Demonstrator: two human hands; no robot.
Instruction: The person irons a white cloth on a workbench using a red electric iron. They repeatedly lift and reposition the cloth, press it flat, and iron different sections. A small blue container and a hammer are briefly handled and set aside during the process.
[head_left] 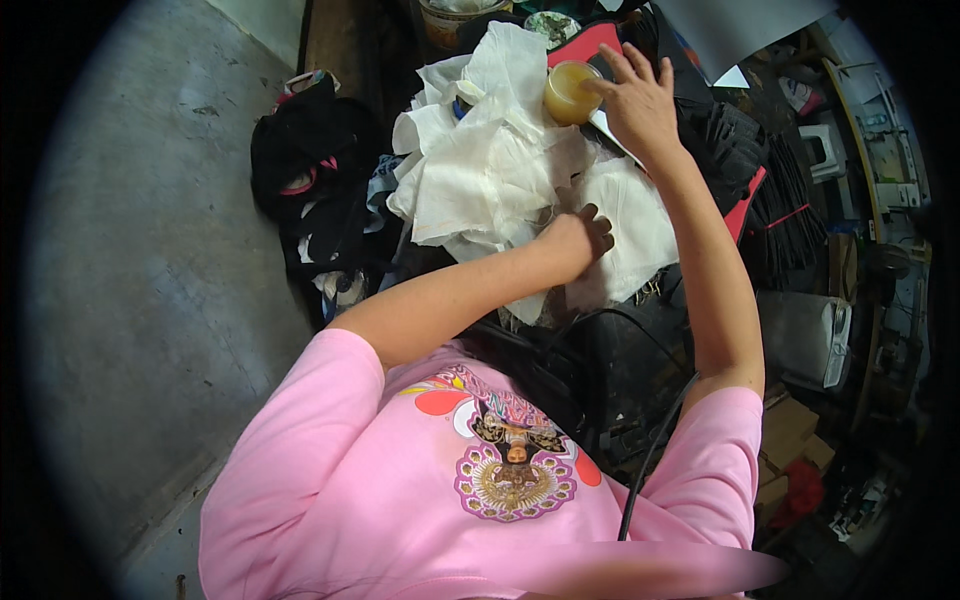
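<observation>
My left hand point(578, 243) is over a white cloth piece point(625, 225), its fingers curled in shadow. Whatever they hold, if anything, is hidden. Farther off, my right hand point(642, 105) is open, fingers spread, with the thumb at the rim of a clear round tub point(572, 93) of yellowish, cloudy stuff. It does not appear to grip the tub. Left of the tub lies a rumpled heap of thin white cloth pieces point(480, 165). A small blue thing point(460, 108) shows partly among the folds.
Dark clothes or cloth point(305, 165) are piled left of the heap, above the grey floor point(170, 280). Stacked black pieces point(785, 205) and a red-edged sheet point(742, 208) sit at the right. A black cable point(650, 465) runs past my right arm. Buckets point(455, 20) stand at the far end.
</observation>
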